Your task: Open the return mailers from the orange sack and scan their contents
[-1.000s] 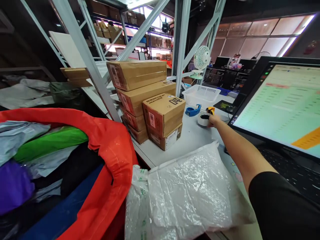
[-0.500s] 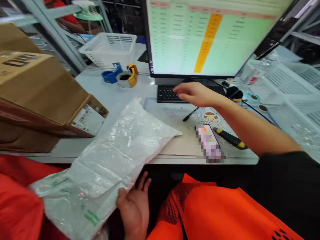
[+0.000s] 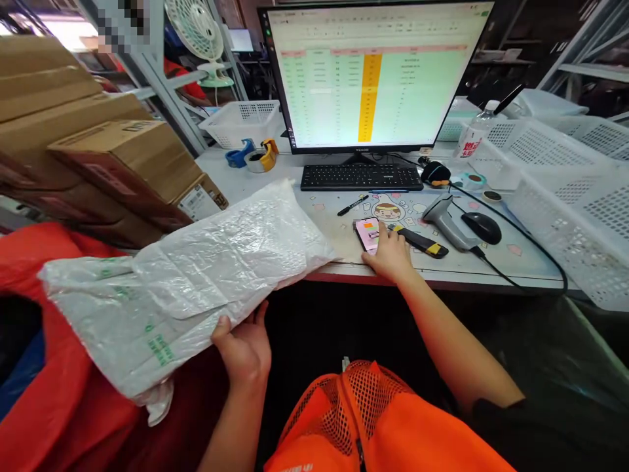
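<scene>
A white plastic mailing bag (image 3: 236,249) with green print lies slanted, its upper end on the desk and its lower end hanging past the front edge. My left hand (image 3: 244,347) grips its near edge, thumb on top and the other fingers underneath. On the desk, my right hand (image 3: 392,254) reaches over a smartphone (image 3: 368,231) with a lit pink screen. The index finger touches the screen and the thumb is by the phone's lower edge; the fingers are apart. A yellow-and-black utility knife (image 3: 420,241) lies just right of that hand, and a black marker (image 3: 352,205) lies behind the phone.
Cardboard boxes (image 3: 132,157) stand at left. Tape dispensers (image 3: 261,158) and a white basket (image 3: 243,124) sit behind. A monitor (image 3: 339,92) stands over a keyboard (image 3: 361,177). At right are a barcode scanner (image 3: 448,221), a mouse (image 3: 481,227), a bottle (image 3: 476,134) and white baskets (image 3: 565,216).
My right hand has moved from above the keyboard down to the smartphone. My left hand still holds the bag. The view has shifted, bringing the scanner and mouse into sight.
</scene>
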The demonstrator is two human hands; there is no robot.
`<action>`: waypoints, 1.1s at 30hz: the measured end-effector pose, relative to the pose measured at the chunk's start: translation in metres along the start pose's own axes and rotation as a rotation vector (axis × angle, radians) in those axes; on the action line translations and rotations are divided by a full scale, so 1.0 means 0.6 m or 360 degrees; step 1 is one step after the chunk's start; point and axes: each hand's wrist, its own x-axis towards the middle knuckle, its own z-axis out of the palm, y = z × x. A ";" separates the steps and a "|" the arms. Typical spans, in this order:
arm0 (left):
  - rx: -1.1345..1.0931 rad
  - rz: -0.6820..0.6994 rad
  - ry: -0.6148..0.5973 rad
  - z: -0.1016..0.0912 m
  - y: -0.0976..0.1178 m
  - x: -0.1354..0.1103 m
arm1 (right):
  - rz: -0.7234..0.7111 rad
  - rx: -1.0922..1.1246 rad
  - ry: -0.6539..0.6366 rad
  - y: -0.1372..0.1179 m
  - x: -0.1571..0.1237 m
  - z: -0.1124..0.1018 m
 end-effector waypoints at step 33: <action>0.0260 0.0149 -0.0654 -0.250 -0.037 0.018 | 0.1004 0.1385 -0.0086 0.195 -0.569 0.278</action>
